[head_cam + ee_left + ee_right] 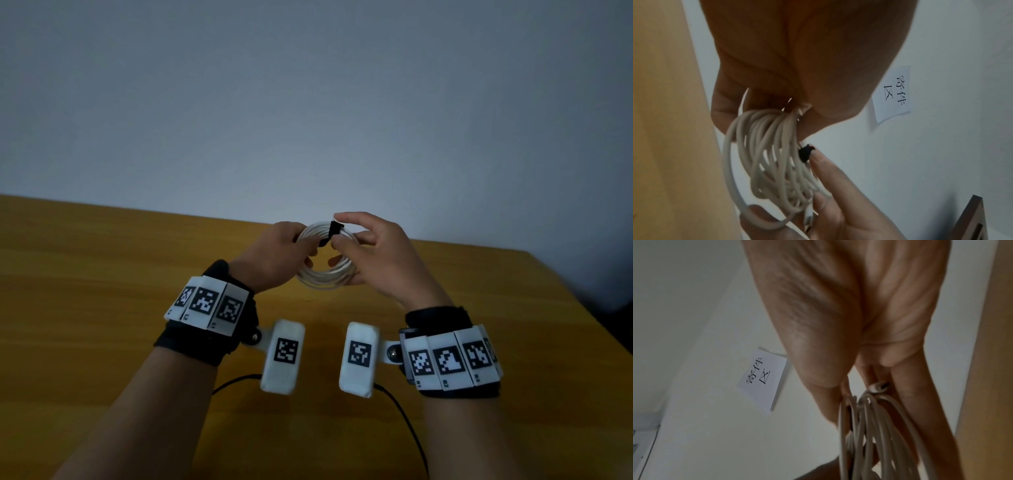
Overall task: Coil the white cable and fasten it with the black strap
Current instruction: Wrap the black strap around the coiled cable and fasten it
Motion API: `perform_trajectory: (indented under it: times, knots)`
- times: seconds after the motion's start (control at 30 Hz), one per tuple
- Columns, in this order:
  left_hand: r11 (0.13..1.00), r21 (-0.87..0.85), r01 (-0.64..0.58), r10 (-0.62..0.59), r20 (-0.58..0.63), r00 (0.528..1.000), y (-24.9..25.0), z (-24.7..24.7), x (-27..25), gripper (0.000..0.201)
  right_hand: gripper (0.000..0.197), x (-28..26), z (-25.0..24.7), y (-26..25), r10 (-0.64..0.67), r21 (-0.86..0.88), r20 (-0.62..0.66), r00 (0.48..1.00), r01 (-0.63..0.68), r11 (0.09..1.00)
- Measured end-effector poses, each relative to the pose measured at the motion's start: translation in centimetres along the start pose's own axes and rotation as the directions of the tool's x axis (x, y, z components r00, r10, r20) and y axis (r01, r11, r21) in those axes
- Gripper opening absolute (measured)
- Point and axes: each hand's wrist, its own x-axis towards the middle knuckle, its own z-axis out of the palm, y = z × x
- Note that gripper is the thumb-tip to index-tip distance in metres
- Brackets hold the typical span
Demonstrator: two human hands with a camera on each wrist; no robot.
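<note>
The white cable (324,278) is wound into a round coil of several loops, held in the air above the wooden table (102,274). My left hand (279,255) grips the coil's left side, fingers curled round the loops. My right hand (368,251) holds the right side, and its thumb and forefinger pinch the black strap (331,233) that wraps the top of the coil. In the left wrist view the coil (764,159) hangs from my left hand, and a right fingertip (819,160) touches the strap (805,153). The right wrist view shows the loops (869,434) and a cable plug (876,387) between my fingers.
A thin black wire (404,421) from the wrist cameras trails over the table near me. The table's right edge (582,308) slants away at the right. A paper sign (894,94) hangs on the pale wall behind the table. A dark wooden frame (970,219) stands at the lower right.
</note>
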Motion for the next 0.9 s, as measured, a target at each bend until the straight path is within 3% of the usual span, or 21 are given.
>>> perform_trajectory:
  times: [0.1, 0.17, 0.33, 0.5, 0.63, 0.77, 0.9]
  knots:
    - [0.999, 0.021, 0.036, -0.035, -0.039, 0.999, -0.5, 0.1, 0.2, 0.031, 0.063, 0.0, 0.0, 0.1, 0.119, -0.005, 0.079, 0.99, -0.119, 0.993]
    - [0.998, 0.011, 0.066, -0.065, -0.044, 0.997, -1.1, 0.2, 0.4, 0.034, 0.067, 0.0, 0.0, 0.3, 0.166, 0.017, 0.11, 0.98, -0.169, 0.985]
    - [0.989, 0.02, 0.147, -0.148, 0.041, 0.988, -2.4, 0.8, 0.7, 0.035, 0.052, 0.6, 0.6, 1.6, 0.226, -0.049, 0.089, 0.97, -0.223, 0.974]
    - [0.955, 0.07, 0.287, -0.295, 0.177, 0.939, -3.4, 1.4, 0.8, 0.036, 0.041, 1.0, 1.5, 2.9, 0.273, -0.186, 0.098, 0.957, -0.252, 0.95]
    - [0.958, 0.064, 0.28, -0.287, 0.166, 0.943, -3.7, 1.4, 0.9, 0.028, 0.034, 0.7, 1.6, 2.9, 0.28, -0.236, 0.077, 0.957, -0.256, 0.938]
    - [0.958, 0.16, 0.239, -0.259, 0.121, 0.958, -4.0, 1.2, 0.9, 0.026, 0.031, 0.6, 1.6, 2.8, 0.268, -0.293, 0.039, 0.963, -0.245, 0.924]
    - [0.958, 0.125, 0.259, -0.269, 0.068, 0.961, -4.6, 1.6, 1.0, 0.016, 0.029, 0.5, 1.9, 3.0, 0.279, -0.342, 0.023, 0.96, -0.254, 0.905]
